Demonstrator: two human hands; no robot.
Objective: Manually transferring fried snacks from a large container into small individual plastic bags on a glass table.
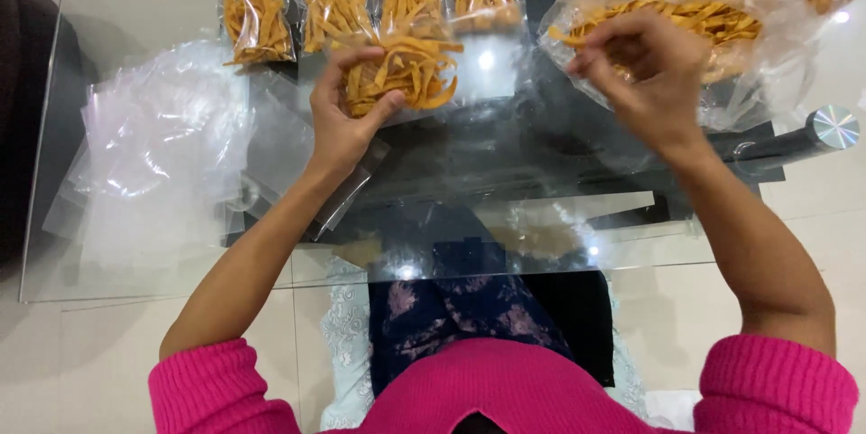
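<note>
1. Pink sleeves (505,393) sit closest to the lens, with your forearms reaching away over the glass tabletop (180,281), which puts both hands above the work without leaning on it.
2. Your left hand (347,109) lifts a small clear bag (397,78) of orange fried strips just off the glass; thumb and fingers (347,60) are closed around its bulging middle, so the strips stay bunched and the loose plastic hangs below the palm.
3. Your right hand (645,69) is at the mouth of the big clear sack (667,19) of the same strips, at the far right. Its fingers are curled together in a pinch over the heap; whether they actually hold strips, you cannot tell from this angle.
4. The sack lies slumped open toward you, which keeps the loose strips within easy reach of that hand.
5. Filled small bags (334,10) stand in rows along the far edge, touching side by side, well clear of the hands.
6. A stack of empty clear bags (162,141) lies flat just beside your left forearm, handy to that side.
7. A metal table fitting (834,127) shows at the right edge, beyond the sack.
</note>
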